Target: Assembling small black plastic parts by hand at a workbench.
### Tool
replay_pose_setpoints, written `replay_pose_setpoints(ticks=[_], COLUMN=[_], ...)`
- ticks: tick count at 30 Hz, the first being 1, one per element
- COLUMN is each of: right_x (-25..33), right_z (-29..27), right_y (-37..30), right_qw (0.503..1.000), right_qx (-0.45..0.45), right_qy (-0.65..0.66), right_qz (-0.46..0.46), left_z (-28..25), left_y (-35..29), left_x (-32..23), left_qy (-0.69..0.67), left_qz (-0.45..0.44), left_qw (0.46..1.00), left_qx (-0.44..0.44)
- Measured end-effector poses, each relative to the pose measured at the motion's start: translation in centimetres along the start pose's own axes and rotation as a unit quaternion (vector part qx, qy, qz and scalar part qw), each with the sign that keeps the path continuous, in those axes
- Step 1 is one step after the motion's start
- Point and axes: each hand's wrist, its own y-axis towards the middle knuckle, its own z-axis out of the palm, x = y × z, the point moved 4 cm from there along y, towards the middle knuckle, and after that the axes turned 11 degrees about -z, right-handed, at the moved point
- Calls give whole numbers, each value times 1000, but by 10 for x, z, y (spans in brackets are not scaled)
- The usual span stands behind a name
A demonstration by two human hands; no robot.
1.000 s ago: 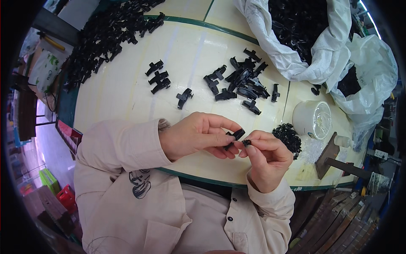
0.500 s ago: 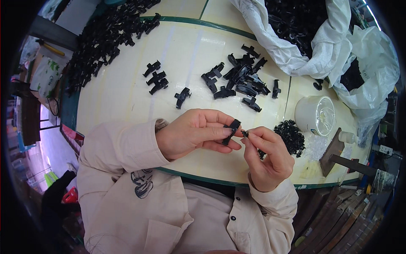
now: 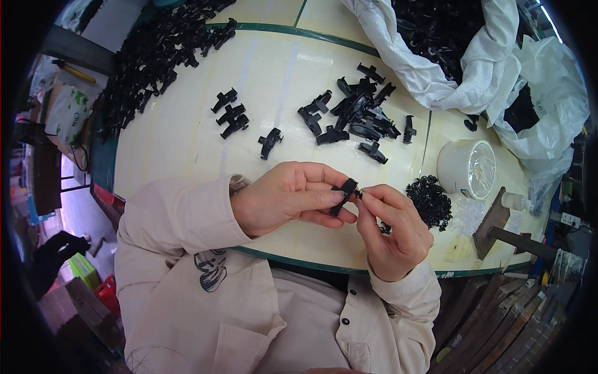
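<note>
Between the thumb and fingers of my left hand (image 3: 289, 194) sits a black plastic bracket-like part (image 3: 344, 194), tilted, near the front of the table. My right hand (image 3: 395, 227) pinches a tiny black piece (image 3: 358, 194) at the bracket's right side; whether the two touch is hard to make out. Just beyond my right hand lies a heap of small black pieces (image 3: 430, 202), a few of them partly behind my fingers. Farther off is a loose pile of similar black brackets (image 3: 361, 112). Several more brackets (image 3: 232, 114) lie to the left of that pile.
A big mound of black parts (image 3: 149, 62) covers the far left. At the far right stand a white sack (image 3: 423, 90) of black parts and a clear plastic bag (image 3: 554, 93). A tape roll (image 3: 466, 168) and a metal stand (image 3: 492, 224) are on the right.
The tiny piece in my right hand has come closer to the bracket's side. My left hand keeps its hold on the bracket. A dark shape at the lower left has shifted.
</note>
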Motion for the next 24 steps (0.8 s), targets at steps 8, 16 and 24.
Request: replay_pose_setpoints(ticks=[8, 16, 24], right_x=[-2, -3, -5], right_z=[1, 2, 7], right_y=[-2, -2, -10], right_qw=[1000, 997, 995], right_qx=[23, 55, 64], right_qy=[-9, -12, -21], right_qz=[-1, -53, -77], left_z=[-2, 2, -2], left_y=[0, -3, -5], left_x=[1, -3, 0], left_qy=[-1, 86, 122], left_qz=[-1, 61, 56], left_qw=[1000, 993, 985], left_qx=[-9, -49, -107])
